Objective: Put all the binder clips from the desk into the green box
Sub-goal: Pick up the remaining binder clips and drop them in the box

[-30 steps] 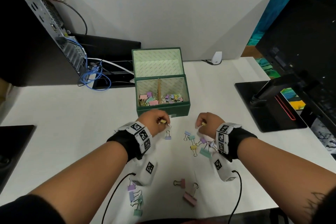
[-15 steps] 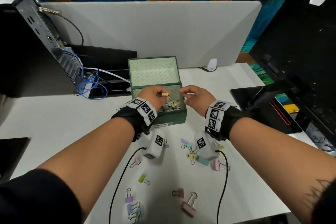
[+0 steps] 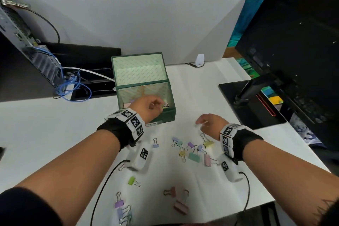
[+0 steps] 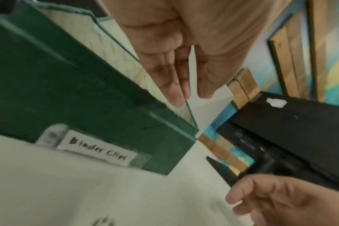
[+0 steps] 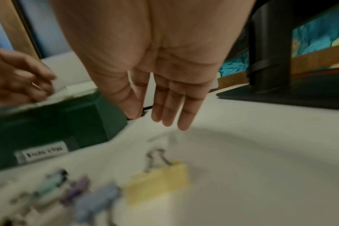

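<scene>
The green box stands open in the middle of the desk, labelled "Binder Clips", with some clips inside. My left hand hovers over its front edge, fingers straight and empty. My right hand is over the desk to the right of the box, open and holding nothing. Just below it lies a yellow binder clip. Several more clips are scattered in front: a mint one, a lilac one, a green one, a large pink one.
A computer tower with blue cables stands at the back left. A monitor stand's black base lies at the right. A grey divider closes off the back. Black wrist-camera cables trail over the near desk.
The left hand let go of the yellow clip it held over the box and is now empty. The right hand moved from above the box back down to the clips on the desk.
</scene>
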### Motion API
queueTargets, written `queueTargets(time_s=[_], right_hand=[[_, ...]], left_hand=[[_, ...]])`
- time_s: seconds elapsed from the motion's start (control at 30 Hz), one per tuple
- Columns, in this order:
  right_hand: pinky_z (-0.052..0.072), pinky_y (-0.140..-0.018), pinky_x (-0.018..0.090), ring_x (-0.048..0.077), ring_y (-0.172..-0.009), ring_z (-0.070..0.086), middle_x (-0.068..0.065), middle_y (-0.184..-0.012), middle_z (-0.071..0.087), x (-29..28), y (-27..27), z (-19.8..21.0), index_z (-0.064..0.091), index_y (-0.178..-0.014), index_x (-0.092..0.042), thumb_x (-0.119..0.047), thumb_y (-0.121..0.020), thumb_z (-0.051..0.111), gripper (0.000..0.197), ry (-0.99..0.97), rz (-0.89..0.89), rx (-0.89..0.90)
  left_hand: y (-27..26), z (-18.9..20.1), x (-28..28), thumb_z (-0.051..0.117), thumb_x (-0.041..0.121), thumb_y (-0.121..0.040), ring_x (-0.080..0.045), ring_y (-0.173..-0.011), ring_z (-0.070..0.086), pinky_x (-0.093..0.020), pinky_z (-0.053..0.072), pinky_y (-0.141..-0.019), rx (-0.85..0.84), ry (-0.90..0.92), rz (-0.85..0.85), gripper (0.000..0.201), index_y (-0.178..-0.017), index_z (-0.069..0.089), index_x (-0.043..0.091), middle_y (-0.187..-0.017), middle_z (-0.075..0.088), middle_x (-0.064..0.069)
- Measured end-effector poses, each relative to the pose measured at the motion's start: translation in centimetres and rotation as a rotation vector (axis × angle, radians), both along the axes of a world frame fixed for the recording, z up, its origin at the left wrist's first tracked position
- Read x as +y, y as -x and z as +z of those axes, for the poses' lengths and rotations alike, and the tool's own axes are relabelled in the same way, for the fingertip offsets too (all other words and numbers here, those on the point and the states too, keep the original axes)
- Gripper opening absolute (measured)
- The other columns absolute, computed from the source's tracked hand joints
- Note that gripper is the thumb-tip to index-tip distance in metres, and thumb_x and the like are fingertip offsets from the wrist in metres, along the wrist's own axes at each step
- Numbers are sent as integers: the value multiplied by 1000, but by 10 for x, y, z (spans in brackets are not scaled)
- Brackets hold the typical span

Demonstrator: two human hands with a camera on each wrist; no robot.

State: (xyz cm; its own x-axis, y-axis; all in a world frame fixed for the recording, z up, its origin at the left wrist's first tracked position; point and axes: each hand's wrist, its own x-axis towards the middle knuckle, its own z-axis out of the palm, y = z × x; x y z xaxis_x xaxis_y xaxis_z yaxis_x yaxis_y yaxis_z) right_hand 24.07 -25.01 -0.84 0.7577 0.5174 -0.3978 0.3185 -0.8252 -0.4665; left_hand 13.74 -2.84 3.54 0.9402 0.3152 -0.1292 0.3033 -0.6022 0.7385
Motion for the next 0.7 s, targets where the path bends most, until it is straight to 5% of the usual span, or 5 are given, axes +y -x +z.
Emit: queueTargets(time_s=[0.1,0.27,0.4,0.7], right_hand=[[46,-96,34,26,-112,56,9,-129,50,-17,-1,-5,52,-125,-25,-22,-85,59,41,272,66,0],[43,-98,34,27,-118,50,9,-134,39,-13,12,-5,35,-138,-25,-34,-84,60,60,347,141,1],[45,-91,31,26,-114,52,6,-130,41,6,29,-9,37,-137,-26,-28,-83,62,59,321,231,1],[47,-93,33,23,-112,52,4,-124,45,7,45,4,46,-129,-27,-26,-83,61,48,240,331,-99]], left_hand=[[12,-12,-3,62,22,-85,-11,-86,56,-19,43,-78,271,-187,-260,23,-108,62,23,-93,59,7],[26,-40,-12,71,31,-78,-24,-125,47,-32,40,-101,621,-430,-372,69,-137,36,28,-140,43,-3],[30,-50,-25,72,29,-76,-27,-131,42,-37,40,-104,605,-392,-383,89,-145,16,29,-149,27,-7],[23,-60,-71,72,51,-67,-30,-118,40,-43,44,-93,444,-399,-450,84,-136,28,36,-123,37,-7]])
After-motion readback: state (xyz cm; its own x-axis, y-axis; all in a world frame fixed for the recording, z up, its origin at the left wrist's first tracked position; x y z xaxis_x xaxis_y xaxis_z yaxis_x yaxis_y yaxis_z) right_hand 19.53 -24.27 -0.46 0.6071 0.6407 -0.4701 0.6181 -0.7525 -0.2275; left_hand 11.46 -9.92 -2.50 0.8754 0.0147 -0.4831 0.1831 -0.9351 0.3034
